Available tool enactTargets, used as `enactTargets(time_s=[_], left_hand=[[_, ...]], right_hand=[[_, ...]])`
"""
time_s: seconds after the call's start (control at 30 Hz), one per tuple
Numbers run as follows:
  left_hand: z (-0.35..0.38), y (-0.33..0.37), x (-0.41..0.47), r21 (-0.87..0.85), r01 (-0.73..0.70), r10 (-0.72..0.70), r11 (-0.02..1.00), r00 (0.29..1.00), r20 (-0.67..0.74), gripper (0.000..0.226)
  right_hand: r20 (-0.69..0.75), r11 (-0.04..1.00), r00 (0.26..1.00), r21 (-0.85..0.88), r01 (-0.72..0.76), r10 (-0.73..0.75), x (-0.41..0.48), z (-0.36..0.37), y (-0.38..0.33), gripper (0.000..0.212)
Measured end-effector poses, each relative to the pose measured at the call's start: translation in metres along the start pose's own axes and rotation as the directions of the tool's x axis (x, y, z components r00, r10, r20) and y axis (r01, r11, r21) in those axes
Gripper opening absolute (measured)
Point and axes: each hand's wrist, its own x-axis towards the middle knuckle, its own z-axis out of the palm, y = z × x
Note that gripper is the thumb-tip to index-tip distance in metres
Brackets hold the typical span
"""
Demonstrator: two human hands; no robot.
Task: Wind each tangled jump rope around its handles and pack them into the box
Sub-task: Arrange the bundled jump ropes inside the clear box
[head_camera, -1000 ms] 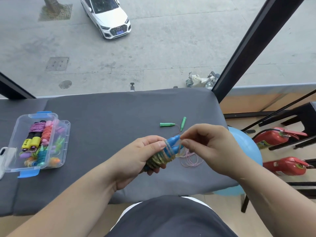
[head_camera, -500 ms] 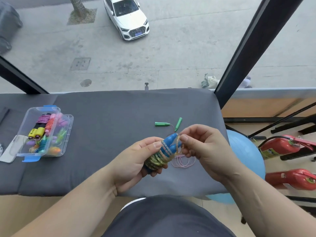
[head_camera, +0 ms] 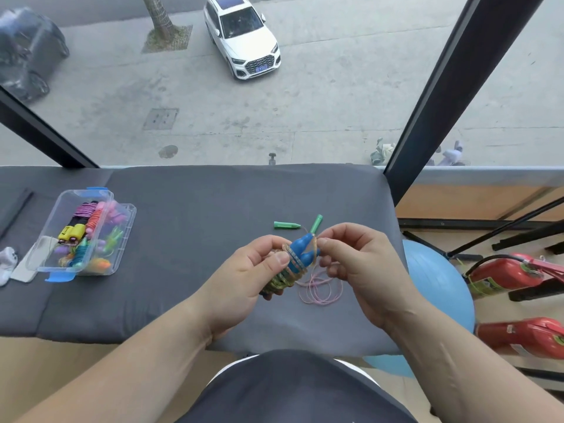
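While the left hand [head_camera: 244, 279] curls its fingers round the blue handles [head_camera: 300, 250], which are bound in turns of yellowish rope [head_camera: 285, 277], the right hand [head_camera: 360, 270] pinches a strand of that rope between thumb and forefinger, right at the handles' pointed tips. The bundle is held over the grey table [head_camera: 213, 209], well right of the clear box [head_camera: 128, 230], which holds several wound ropes. Also right of the box, loose pink rope [head_camera: 320, 285] lies coiled under the right hand. Two green handles [head_camera: 285, 225] lie just past the fingertips.

Blue handles [head_camera: 300, 249], green handles [head_camera: 286, 225], pink rope [head_camera: 320, 285], grey table [head_camera: 213, 215].
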Motion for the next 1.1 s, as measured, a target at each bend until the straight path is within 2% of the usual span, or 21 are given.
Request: enactTargets(time_s=[0.2,0.3,0.4,0.67,0.8,1.0,1.1], left_hand=[[0.008,0.004,0.000,0.040,-0.006,0.008,0.999,1.000,-0.027,0.033],[0.010,0.005,0.002,0.035,0.006,-0.003,0.999,0.997,-0.072,0.031],[0.013,0.007,0.002,0.049,0.010,-0.006,0.999,0.997,-0.081,0.029],[0.021,0.012,0.010,0.032,-0.020,0.024,0.999,0.994,-0.108,0.013],[0.022,0.011,0.008,0.015,-0.025,0.026,1.000,0.993,-0.119,0.012],[0.022,0.012,0.006,0.012,-0.045,0.046,0.999,0.993,-0.111,0.007],[0.018,0.014,0.006,0.006,-0.036,0.036,0.999,0.993,-0.116,0.009]], right_hand=[[-0.039,0.996,0.996,-0.008,0.085,-0.085,-0.003,-0.003,-0.002,0.007],[-0.029,0.985,0.988,-0.081,0.149,-0.152,-0.003,-0.003,-0.003,0.012],[-0.002,0.964,0.983,-0.196,0.179,-0.182,-0.002,-0.002,-0.002,0.008],[0.035,0.963,0.988,-0.221,0.157,-0.153,-0.001,-0.006,-0.002,0.005],[0.097,0.968,0.988,-0.211,0.135,-0.116,-0.005,-0.004,0.000,0.005],[0.176,0.960,0.984,-0.265,0.087,-0.041,0.002,0.000,-0.005,0.014],[0.171,0.949,0.985,-0.306,0.079,-0.027,0.008,0.002,-0.006,0.018]])
